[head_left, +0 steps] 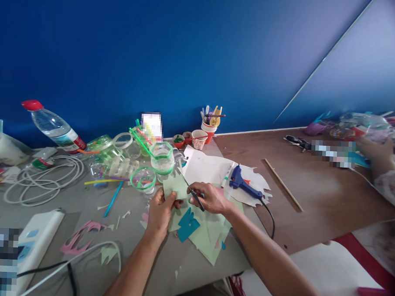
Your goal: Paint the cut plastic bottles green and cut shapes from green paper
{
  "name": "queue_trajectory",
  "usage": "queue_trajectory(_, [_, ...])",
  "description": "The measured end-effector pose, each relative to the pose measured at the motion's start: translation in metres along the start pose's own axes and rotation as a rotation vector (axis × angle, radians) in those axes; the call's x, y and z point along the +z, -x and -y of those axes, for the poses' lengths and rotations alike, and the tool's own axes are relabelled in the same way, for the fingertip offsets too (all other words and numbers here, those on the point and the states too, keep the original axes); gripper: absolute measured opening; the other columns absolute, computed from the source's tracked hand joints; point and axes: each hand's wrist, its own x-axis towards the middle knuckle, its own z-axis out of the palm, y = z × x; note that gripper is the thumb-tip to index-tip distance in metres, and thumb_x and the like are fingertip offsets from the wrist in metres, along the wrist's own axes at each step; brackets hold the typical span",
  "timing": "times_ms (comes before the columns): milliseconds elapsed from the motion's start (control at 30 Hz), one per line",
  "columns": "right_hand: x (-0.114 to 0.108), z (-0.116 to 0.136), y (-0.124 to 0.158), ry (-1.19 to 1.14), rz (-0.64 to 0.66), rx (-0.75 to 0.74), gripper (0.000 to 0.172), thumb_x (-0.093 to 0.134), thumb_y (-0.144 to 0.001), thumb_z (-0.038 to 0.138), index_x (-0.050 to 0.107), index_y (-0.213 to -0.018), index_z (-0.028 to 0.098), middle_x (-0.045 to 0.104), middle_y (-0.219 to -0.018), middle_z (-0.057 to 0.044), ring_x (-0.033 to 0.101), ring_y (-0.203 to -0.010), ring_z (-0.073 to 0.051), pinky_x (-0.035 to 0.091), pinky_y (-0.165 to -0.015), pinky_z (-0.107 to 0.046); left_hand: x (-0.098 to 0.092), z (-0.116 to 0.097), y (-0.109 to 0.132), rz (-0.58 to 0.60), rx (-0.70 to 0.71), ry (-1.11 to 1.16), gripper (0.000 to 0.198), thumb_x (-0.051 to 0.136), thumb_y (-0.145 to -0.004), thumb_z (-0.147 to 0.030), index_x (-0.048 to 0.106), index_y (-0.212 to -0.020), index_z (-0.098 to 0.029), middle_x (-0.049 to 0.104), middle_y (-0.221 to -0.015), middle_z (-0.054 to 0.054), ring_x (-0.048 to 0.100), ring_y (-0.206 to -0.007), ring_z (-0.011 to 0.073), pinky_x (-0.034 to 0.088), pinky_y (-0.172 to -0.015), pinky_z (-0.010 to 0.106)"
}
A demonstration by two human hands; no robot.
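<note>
My left hand [162, 209] pinches a small piece of pale green paper [175, 185] between thumb and fingers. In my right hand [211, 199] is a pair of scissors [195, 197], its blades pointing up and left at the paper's right edge. Whether the blades are cutting I cannot make out. Under both hands lie more pale green sheets [209, 244] and a cut teal paper piece [188, 225]. A blue glue gun [245, 183] rests on white paper just right of my right hand.
Cut plastic bottle parts [162, 157] and straws stand behind my hands. A bottle with a red cap [57, 126] leans at the left, near a coiled white cable [48, 180] and a power strip [39, 246]. A wooden stick [282, 184] lies right. Another person's hand [375, 153] is far right.
</note>
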Motion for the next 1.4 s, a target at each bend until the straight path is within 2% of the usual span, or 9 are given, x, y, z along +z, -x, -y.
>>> queue_trajectory(200, [-0.002, 0.001, 0.0, 0.013, 0.012, 0.009, 0.037, 0.056, -0.085, 0.05, 0.064, -0.089, 0.014, 0.051, -0.059, 0.002, 0.041, -0.053, -0.01, 0.033, -0.052, -0.022, -0.001, 0.0, 0.0, -0.005, 0.008, -0.025, 0.038, 0.076, -0.063, -0.042, 0.06, -0.088, -0.017, 0.063, -0.067, -0.003, 0.057, -0.052, 0.0117, 0.045, -0.055, 0.024])
queue_trajectory(533, [-0.01, 0.0, 0.002, 0.031, 0.042, 0.056, 0.036, 0.062, -0.081, 0.05, 0.066, -0.092, 0.016, 0.052, -0.061, 0.003, 0.044, -0.055, -0.01, 0.034, -0.053, -0.021, -0.003, 0.003, -0.002, 0.001, 0.035, -0.007, 0.032, 0.075, -0.065, -0.039, 0.06, -0.085, -0.018, 0.057, -0.057, -0.006, 0.05, -0.047, 0.0087, 0.047, -0.058, 0.024])
queue_trajectory(800, [-0.011, -0.004, 0.0, 0.018, 0.061, 0.064, 0.029, 0.063, -0.081, 0.044, 0.065, -0.09, 0.016, 0.048, -0.058, 0.004, 0.041, -0.053, -0.009, 0.033, -0.051, -0.021, -0.001, 0.0, 0.0, -0.018, 0.05, -0.015, 0.035, 0.076, -0.063, -0.039, 0.061, -0.086, -0.017, 0.061, -0.065, -0.004, 0.05, -0.047, 0.0081, 0.045, -0.054, 0.024])
queue_trajectory(1067, [-0.014, -0.009, 0.001, 0.017, 0.097, 0.047, 0.028, 0.062, -0.082, 0.044, 0.064, -0.089, 0.016, 0.045, -0.056, 0.006, 0.039, -0.053, -0.009, 0.032, -0.051, -0.02, -0.001, 0.0, -0.002, -0.022, 0.061, -0.007, 0.033, 0.076, -0.064, -0.039, 0.059, -0.084, -0.018, 0.056, -0.06, -0.007, 0.046, -0.045, 0.0069, 0.046, -0.056, 0.024])
queue_trajectory(1400, [-0.019, -0.012, 0.001, 0.013, 0.119, 0.015, 0.028, 0.062, -0.083, 0.044, 0.062, -0.083, 0.016, 0.041, -0.058, 0.006, 0.035, -0.055, -0.009, 0.03, -0.051, -0.021, -0.009, 0.006, -0.008, -0.022, 0.08, -0.021, 0.029, 0.073, -0.068, -0.038, 0.058, -0.084, -0.019, 0.049, -0.046, -0.008, 0.052, -0.047, 0.0105, 0.044, -0.055, 0.023])
